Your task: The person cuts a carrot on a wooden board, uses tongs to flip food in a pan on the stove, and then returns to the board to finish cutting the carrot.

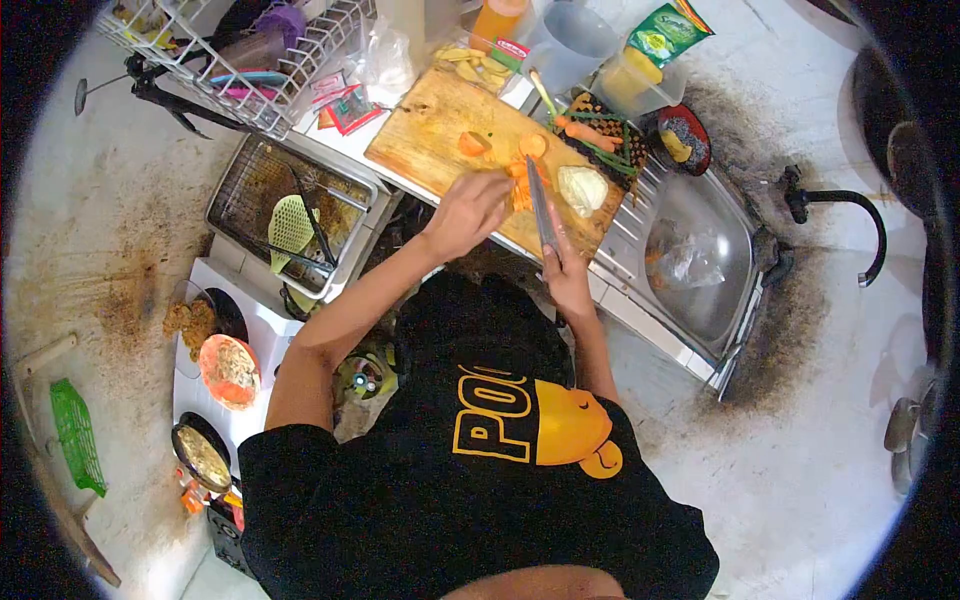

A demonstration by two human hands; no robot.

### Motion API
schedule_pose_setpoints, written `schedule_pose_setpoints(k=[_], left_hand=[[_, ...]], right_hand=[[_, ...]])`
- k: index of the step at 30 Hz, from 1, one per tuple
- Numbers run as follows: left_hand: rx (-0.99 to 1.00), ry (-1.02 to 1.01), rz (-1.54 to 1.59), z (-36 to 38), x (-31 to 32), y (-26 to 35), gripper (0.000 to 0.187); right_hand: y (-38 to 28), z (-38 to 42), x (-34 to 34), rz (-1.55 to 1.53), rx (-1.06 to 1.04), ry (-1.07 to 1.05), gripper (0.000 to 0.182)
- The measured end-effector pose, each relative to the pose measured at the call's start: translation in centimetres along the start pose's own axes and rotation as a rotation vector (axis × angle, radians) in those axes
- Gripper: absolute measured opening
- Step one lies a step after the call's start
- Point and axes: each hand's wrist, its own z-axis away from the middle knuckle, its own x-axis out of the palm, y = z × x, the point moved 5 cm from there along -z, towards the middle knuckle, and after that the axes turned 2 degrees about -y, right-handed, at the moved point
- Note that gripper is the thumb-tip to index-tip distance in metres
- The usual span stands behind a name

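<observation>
A wooden cutting board (420, 130) lies on the counter in front of me. My right hand (567, 278) is closed round the handle of a knife (541, 205), its blade pointing away from me over the board. Beside the blade are cut carrot pieces (520, 190). My left hand (470, 212) has bent fingers, their tips against these carrot pieces at the blade's left. Farther up the board lie a carrot chunk (473, 144) and another round carrot piece (533, 145). A pale cabbage-like wedge (583, 190) rests right of the knife.
Yellow slices (472, 65) lie at the board's far edge. Whole carrots (590, 134) with green stalks sit in a dark basket, next to a steel sink (735, 245) with a black tap (870, 215). On the left stand a dish rack (270, 60), a fryer (235, 190) and a pan (203, 455).
</observation>
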Motion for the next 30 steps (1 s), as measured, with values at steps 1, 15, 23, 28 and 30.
schedule_pose_setpoints(k=[1,15,23,28,30], left_hand=[[-0.097,0.052,0.02,-0.9,-0.3,-0.5,0.04],[-0.288,-0.078,-0.252,-6.4,0.5,-1.6,0.019],[-0.637,0.271,0.212,-4.9,-0.9,-5.3,0.019],[-0.666,0.439,0.329,-2.7,-3.1,-4.0,0.019],[-0.738,0.407,0.401,-1.1,-2.3,-4.1,0.024]], right_hand=[[-0.1,0.1,0.0,-0.01,-0.015,0.012,0.061],[1.2,1.6,-3.3,-0.014,0.01,0.035,0.056],[1.8,1.7,0.0,0.123,-0.045,-0.174,0.053],[0.2,-0.1,0.6,0.184,0.069,-0.286,0.057],[1.2,-0.6,0.7,0.162,0.094,-0.281,0.059]])
